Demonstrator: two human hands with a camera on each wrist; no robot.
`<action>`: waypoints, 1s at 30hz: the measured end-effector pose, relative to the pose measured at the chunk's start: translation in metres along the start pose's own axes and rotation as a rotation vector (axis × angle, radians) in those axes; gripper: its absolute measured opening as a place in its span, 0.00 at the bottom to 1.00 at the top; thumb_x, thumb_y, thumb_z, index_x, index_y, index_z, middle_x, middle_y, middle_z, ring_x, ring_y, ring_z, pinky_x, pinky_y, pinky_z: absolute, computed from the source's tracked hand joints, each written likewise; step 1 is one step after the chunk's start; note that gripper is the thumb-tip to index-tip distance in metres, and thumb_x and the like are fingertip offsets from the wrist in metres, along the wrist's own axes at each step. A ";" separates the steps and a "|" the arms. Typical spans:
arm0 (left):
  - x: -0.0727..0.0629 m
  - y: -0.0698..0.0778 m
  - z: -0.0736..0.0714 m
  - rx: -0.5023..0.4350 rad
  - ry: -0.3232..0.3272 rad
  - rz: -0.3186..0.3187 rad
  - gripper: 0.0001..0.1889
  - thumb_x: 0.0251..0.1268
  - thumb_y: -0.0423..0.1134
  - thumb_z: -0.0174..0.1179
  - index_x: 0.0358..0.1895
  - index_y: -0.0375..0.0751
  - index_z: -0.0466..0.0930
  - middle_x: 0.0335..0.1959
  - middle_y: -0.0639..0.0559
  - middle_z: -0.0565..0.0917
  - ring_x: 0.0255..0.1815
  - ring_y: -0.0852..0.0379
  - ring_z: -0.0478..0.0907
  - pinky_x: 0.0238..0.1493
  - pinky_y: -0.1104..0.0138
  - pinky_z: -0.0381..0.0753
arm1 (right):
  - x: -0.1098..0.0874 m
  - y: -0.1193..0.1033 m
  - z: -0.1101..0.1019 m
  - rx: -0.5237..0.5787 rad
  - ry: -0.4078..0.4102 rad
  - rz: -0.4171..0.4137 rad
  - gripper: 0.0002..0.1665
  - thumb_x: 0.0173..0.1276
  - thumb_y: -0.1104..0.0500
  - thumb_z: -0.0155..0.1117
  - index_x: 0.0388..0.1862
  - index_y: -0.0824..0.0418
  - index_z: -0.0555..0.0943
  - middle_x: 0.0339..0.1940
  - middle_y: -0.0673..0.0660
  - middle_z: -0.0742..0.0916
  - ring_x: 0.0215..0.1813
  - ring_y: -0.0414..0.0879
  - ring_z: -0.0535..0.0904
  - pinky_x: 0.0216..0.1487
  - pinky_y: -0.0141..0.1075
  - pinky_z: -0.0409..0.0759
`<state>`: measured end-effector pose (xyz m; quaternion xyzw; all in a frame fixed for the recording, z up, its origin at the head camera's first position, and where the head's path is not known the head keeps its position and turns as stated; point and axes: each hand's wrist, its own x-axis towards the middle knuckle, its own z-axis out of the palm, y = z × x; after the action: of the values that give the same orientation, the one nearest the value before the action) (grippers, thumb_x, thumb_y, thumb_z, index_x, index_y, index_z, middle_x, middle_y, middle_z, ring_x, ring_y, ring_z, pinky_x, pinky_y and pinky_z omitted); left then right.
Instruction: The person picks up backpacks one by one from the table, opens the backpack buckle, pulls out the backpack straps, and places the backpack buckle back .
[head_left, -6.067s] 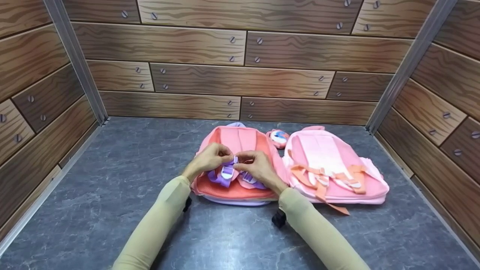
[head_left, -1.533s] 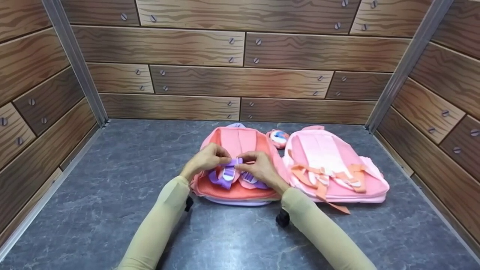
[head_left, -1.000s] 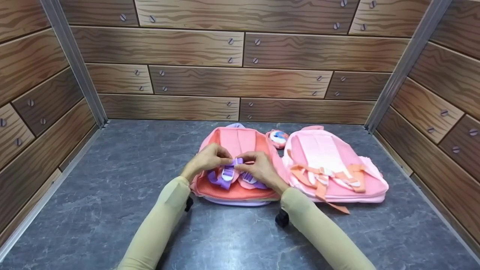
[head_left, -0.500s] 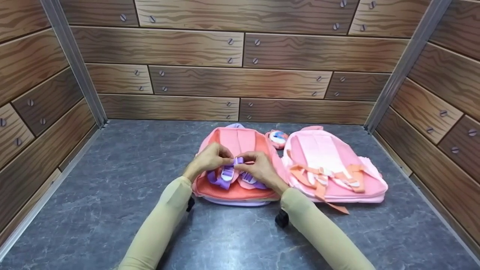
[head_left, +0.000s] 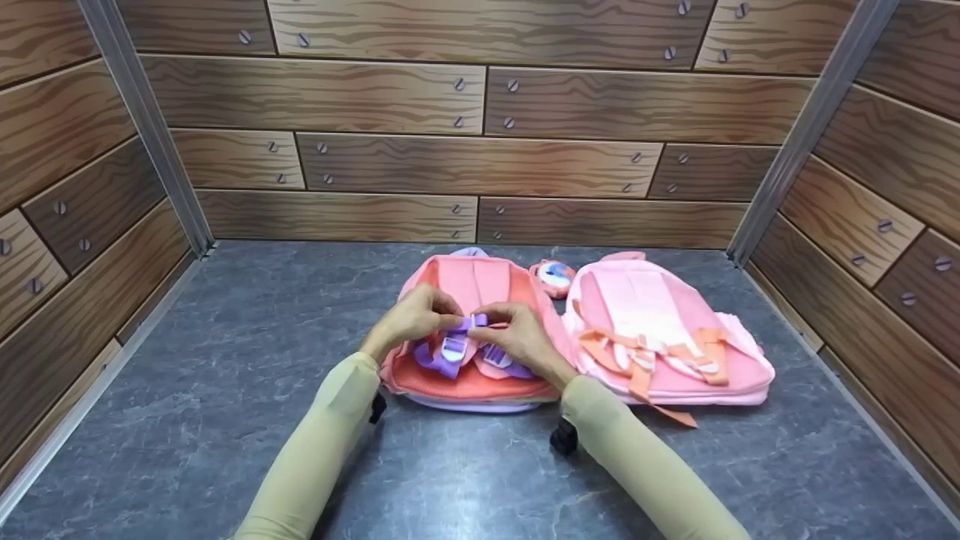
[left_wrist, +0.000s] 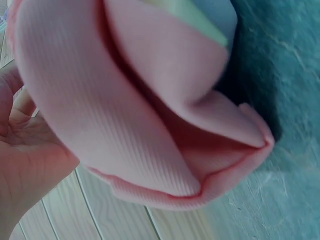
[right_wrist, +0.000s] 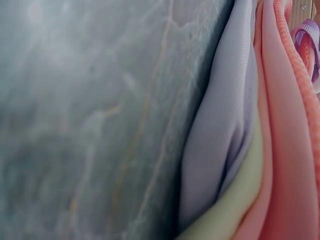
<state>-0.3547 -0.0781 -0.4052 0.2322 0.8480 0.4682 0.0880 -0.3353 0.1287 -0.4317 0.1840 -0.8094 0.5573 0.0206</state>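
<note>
A coral backpack [head_left: 476,281] lies with its strap side up in the middle of the head view. Above it my left hand [head_left: 412,319] pinches a purple webbing strap [head_left: 454,325] between thumb and fingertips. From the other side my right hand [head_left: 517,335] pinches the strap at a small white buckle [head_left: 473,321]. Below them, another purple strap end carries a white slider buckle [head_left: 453,347]. The left wrist view shows part of my left hand [left_wrist: 30,155] behind the backpack's pink side [left_wrist: 95,110]. In the right wrist view the hand is hidden; a purple strap loop [right_wrist: 307,35] shows.
A light pink backpack [head_left: 637,300] with orange straps [head_left: 641,375] lies close on the right. Between the bags' tops sits a round coral charm [head_left: 555,279]. Wood-patterned walls [head_left: 375,165] enclose the dark marbled table [head_left: 247,337] on three sides.
Against six seconds ago, a short purple strap piece now shows to the right of the small white buckle. Lately the strap between my fingertips shifts slightly back and forth. Both backpacks stay put.
</note>
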 end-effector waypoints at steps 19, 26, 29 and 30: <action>-0.003 -0.002 -0.003 -0.011 0.031 -0.029 0.06 0.63 0.35 0.64 0.37 0.38 0.88 0.27 0.54 0.84 0.23 0.62 0.72 0.23 0.73 0.69 | 0.000 0.003 0.001 -0.022 0.017 0.015 0.18 0.55 0.61 0.76 0.46 0.64 0.86 0.43 0.59 0.90 0.46 0.49 0.85 0.49 0.36 0.83; -0.001 -0.002 0.000 -0.034 0.016 -0.005 0.06 0.64 0.35 0.63 0.37 0.35 0.87 0.26 0.52 0.83 0.18 0.64 0.70 0.19 0.74 0.69 | 0.001 0.003 0.002 -0.007 0.011 0.011 0.17 0.55 0.62 0.76 0.45 0.64 0.86 0.42 0.58 0.90 0.43 0.45 0.85 0.45 0.32 0.82; 0.000 -0.002 0.002 -0.052 0.004 0.002 0.06 0.64 0.34 0.63 0.36 0.35 0.87 0.26 0.51 0.83 0.14 0.65 0.69 0.16 0.73 0.70 | 0.001 0.003 0.002 -0.008 0.010 0.007 0.17 0.55 0.62 0.76 0.44 0.65 0.86 0.41 0.57 0.90 0.42 0.43 0.85 0.44 0.30 0.81; 0.000 -0.002 0.002 -0.057 0.002 0.001 0.06 0.64 0.34 0.63 0.36 0.35 0.87 0.26 0.51 0.83 0.14 0.64 0.69 0.15 0.73 0.70 | 0.002 0.004 0.002 -0.012 0.010 0.004 0.17 0.55 0.62 0.76 0.44 0.65 0.86 0.41 0.57 0.90 0.42 0.42 0.85 0.44 0.30 0.81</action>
<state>-0.3543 -0.0771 -0.4077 0.2294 0.8343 0.4925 0.0935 -0.3376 0.1278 -0.4352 0.1794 -0.8129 0.5536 0.0248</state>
